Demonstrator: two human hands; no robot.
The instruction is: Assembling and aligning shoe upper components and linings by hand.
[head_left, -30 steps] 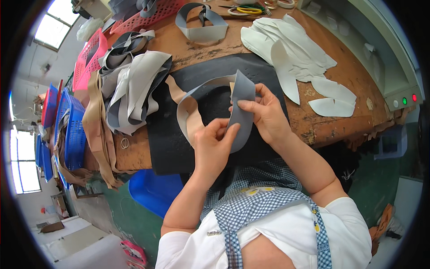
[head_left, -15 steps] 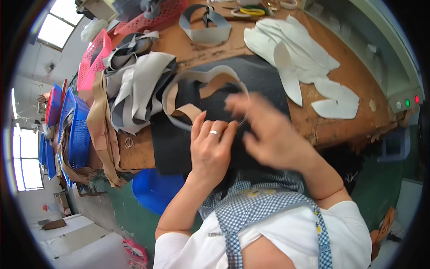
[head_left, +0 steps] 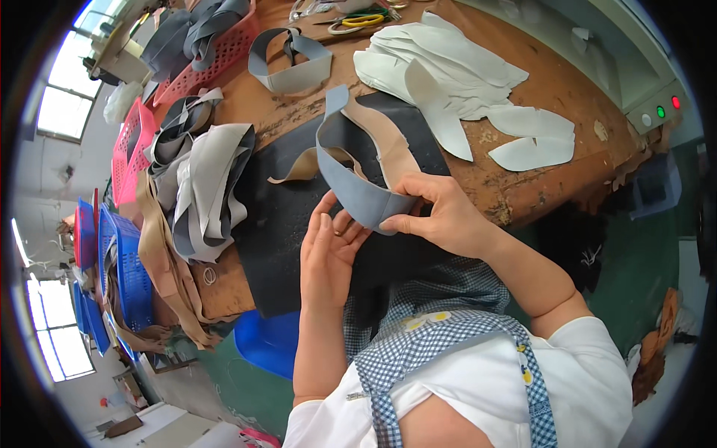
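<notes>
A looped strip [head_left: 349,183] of leather-like material, blue-grey outside and tan inside, stands raised over a black mat [head_left: 284,261]. My right hand [head_left: 447,213] pinches its near right end between thumb and fingers, close to a vertical seam. Palm up, my left hand [head_left: 328,254] lies beside the strip's lower edge with its fingers stretched out; the fingertips are near or touching the underside. A narrower tan tail [head_left: 314,166] of the strip trails onto the mat at the left.
Left of the mat lie grey strips [head_left: 205,179] and long tan strips [head_left: 160,254]. Blue basket [head_left: 127,261] and pink basket [head_left: 133,142] stand further left. White cut pieces [head_left: 448,67], a grey loop [head_left: 299,73] and scissors [head_left: 355,24] rest on the brown table [head_left: 545,187].
The strip was lying as a ring on the mat; now it is lifted and turned blue-grey side out. My right hand has closed on it, and my left fingers have opened.
</notes>
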